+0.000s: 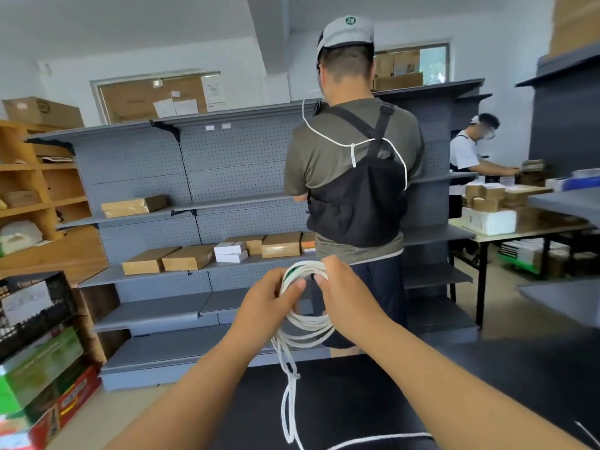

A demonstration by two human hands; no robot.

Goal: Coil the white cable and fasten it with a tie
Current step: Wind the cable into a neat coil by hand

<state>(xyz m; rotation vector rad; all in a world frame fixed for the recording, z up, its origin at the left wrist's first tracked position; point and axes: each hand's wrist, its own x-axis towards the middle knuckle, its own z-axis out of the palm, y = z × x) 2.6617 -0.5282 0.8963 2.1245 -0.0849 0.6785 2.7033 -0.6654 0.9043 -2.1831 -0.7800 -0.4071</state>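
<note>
We see a matt white cable point(311, 321), plastic-looking, above a smooth matt black table top point(357, 401). Grey painted, perforated metal shelves point(146, 157) carry dull brown cardboard boxes point(188, 257).

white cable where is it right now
Head view, centre: the white cable is a coil gripped between the left hand and the right hand, above the black table, with its loose end hanging down onto it.

Bare forearms point(201, 384), left hand point(264, 306), right hand point(345, 297)
</note>
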